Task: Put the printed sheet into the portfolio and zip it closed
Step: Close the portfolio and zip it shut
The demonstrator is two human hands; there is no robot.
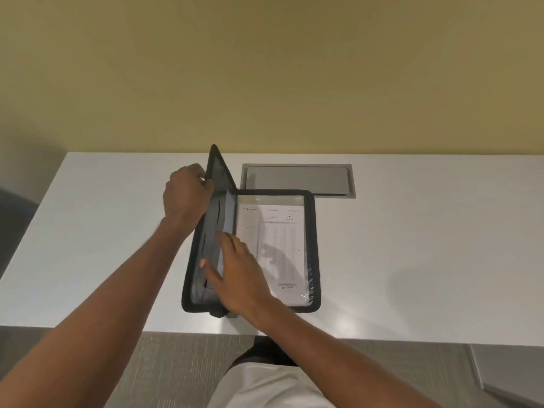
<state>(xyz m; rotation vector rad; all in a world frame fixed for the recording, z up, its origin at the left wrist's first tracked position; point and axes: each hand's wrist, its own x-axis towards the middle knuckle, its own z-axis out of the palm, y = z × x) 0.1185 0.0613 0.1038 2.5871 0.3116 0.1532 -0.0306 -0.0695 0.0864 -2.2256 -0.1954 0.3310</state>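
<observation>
A black zip portfolio [315,231] lies on the white table, its right half flat and its left cover tilted up on edge. The printed sheet [279,240] rests in the right half under a clear sleeve, text facing up. My left hand [187,195] grips the top edge of the raised left cover. My right hand [240,275] lies flat with fingers spread on the grey inner lining of that cover, near the spine. A zipper pull [232,315] shows at the portfolio's near edge by my right wrist.
A grey metal cable hatch [297,179] is set into the white table [412,245] just behind the portfolio. A yellow wall rises behind the table. Grey carpet and my white shorts show below the table's near edge.
</observation>
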